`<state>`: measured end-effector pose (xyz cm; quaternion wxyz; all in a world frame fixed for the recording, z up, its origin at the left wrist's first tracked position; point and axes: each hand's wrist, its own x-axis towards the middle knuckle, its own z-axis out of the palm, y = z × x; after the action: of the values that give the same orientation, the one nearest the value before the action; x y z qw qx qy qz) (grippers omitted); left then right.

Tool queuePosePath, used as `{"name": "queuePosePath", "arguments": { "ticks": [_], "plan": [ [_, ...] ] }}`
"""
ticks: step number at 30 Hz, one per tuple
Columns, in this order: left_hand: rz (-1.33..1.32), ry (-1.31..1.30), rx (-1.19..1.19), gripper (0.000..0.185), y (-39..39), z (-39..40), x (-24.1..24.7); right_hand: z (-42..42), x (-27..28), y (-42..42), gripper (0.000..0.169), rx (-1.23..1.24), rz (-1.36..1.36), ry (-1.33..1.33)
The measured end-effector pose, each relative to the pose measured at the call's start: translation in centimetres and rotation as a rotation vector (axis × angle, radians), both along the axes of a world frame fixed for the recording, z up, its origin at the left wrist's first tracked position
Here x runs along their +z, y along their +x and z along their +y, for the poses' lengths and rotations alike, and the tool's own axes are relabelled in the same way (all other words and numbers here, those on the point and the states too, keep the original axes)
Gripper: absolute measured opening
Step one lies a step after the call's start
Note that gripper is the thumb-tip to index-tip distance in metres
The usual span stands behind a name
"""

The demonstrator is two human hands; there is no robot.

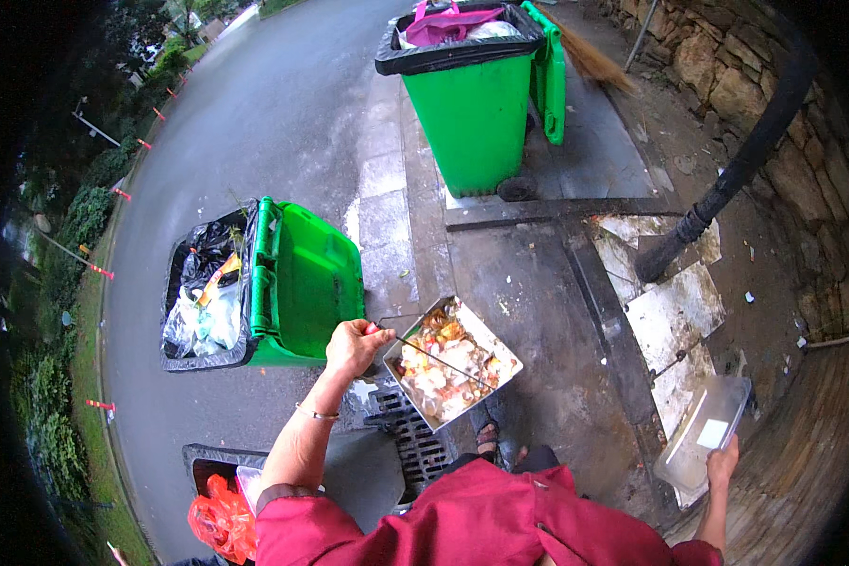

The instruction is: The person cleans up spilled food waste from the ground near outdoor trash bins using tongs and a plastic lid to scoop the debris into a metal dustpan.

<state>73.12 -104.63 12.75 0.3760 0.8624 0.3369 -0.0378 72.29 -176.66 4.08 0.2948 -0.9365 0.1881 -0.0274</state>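
My left hand (354, 348) is closed around the red handle of a thin metal rod (442, 361), which crosses over a square box (516, 368) with pale walls. Mixed food scraps (453, 354) fill the box; what supports it is hard to tell. Out to the far right, my right hand (723, 460) grips the lower corner of a clear plastic container (700, 435), tilted and bearing a white label. Just beyond my left hand stands a green wheeled bin (311, 269), lid swung back, lined with a black bag and holding plastic bags.
Another open green bin (467, 117) stands farther ahead, near a straw broom (587, 53). A grey bin (361, 460) with a red plastic bag (223, 516) is at lower left, beside a drain grate (414, 439). A black pipe (729, 177) rises before a stone wall (736, 78).
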Motion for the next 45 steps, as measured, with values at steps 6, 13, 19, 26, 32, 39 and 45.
{"name": "queuePosePath", "arguments": {
  "ticks": [6,13,19,26,32,39,45],
  "plan": [
    [0.192,-0.016,-0.088,0.038,4.1,1.3,-3.4,7.4,-3.1,8.9,0.048,0.129,0.041,-0.164],
    [0.319,0.181,-0.136,0.038,12.2,0.5,-13.3,19.1,-20.4,21.3,0.035,0.229,0.208,-0.202],
    [0.360,0.172,-0.149,0.035,15.0,2.3,-20.6,27.6,-35.5,30.3,0.045,0.281,0.373,-0.370],
    [0.342,0.006,-0.029,0.034,17.0,1.8,-25.2,32.9,-48.6,37.8,0.044,0.466,0.185,-0.645],
    [0.330,0.212,-0.205,0.040,16.8,3.1,-25.6,38.3,-56.1,37.3,0.037,0.494,0.256,-0.668],
    [0.253,0.290,-0.343,0.042,17.0,3.0,-26.4,49.8,-59.4,28.8,0.036,0.779,0.352,-0.413],
    [0.257,0.292,-0.363,0.043,16.8,3.0,-26.3,57.4,-56.2,22.6,0.042,0.967,0.516,-0.044]
  ]
}}
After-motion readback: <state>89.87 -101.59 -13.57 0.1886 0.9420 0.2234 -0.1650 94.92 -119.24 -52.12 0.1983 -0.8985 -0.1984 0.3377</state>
